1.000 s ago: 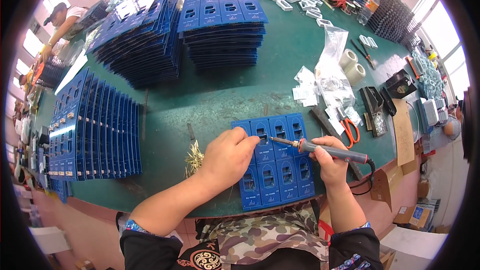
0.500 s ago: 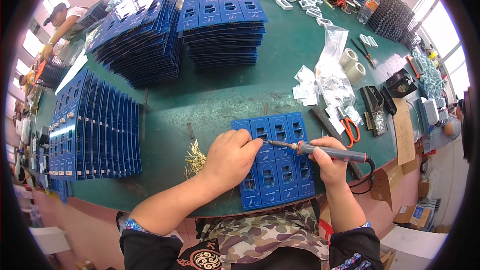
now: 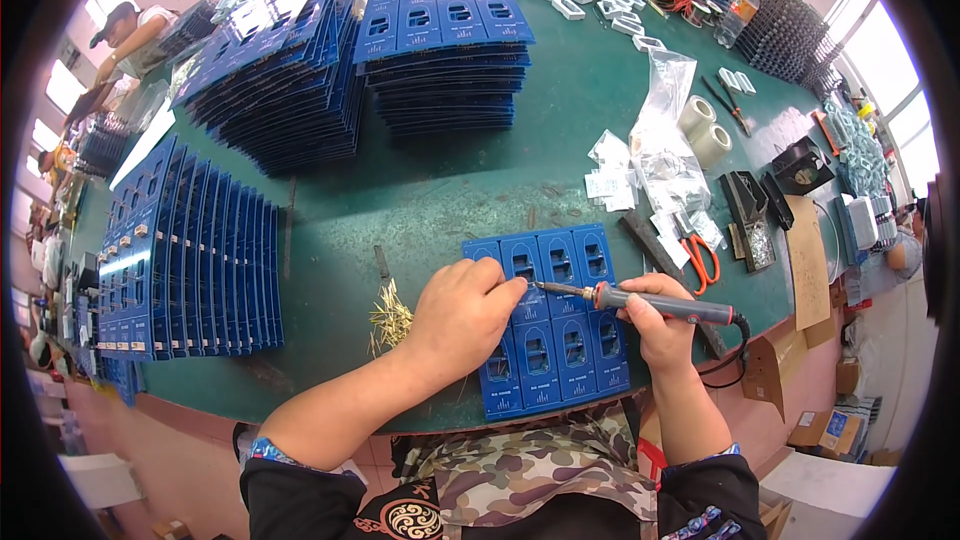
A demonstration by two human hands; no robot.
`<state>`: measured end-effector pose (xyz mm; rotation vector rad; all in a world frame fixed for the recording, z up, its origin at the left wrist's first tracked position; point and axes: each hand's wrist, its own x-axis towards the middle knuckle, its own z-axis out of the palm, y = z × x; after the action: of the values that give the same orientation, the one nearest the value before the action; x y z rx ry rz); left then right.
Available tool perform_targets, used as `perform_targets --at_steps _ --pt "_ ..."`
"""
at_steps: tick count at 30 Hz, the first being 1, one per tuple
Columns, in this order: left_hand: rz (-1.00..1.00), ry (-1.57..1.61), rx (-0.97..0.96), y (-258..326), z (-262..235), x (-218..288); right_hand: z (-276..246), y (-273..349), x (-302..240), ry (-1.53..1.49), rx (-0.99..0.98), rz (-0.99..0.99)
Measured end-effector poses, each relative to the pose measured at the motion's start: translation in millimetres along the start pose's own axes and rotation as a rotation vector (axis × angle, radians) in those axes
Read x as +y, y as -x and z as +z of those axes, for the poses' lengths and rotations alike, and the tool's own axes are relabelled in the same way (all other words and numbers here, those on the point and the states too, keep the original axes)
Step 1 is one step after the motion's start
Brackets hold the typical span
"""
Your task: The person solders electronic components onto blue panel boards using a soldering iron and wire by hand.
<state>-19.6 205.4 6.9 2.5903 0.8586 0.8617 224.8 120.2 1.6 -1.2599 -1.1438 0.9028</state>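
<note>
A blue circuit board panel (image 3: 548, 392) with rows of rectangular cutouts lies flat in front of me at the table's near edge. My right hand (image 3: 662, 325) is wrapped round a grey and red soldering iron (image 3: 690, 308), its tip pointing left onto the panel's upper left part. Over the panel's left side rests my left hand (image 3: 462, 308), thumb and forefinger pinched together right at the iron's tip. What sits in that pinch is too small to make out. Beside the left wrist is a small heap of thin gold-coloured pins (image 3: 390, 320).
Tall stacks of blue panels (image 3: 445, 90) stand at the back, and an upright row (image 3: 190, 250) at the left. To the right lie orange-handled scissors (image 3: 703, 265), a plastic bag (image 3: 668, 150), tape rolls (image 3: 710, 145) and a black tray (image 3: 748, 220). Other people work across the table.
My hands, the iron and the panel stay practically in place. At the far left, a person's arm has shifted and a dark panel now shows by their hand.
</note>
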Motion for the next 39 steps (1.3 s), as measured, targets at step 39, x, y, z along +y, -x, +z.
perform_targets --at_steps 39 --pt "-0.205 0.470 0.023 14 -25 49 17 17 -16 -0.212 -0.095 -0.047"
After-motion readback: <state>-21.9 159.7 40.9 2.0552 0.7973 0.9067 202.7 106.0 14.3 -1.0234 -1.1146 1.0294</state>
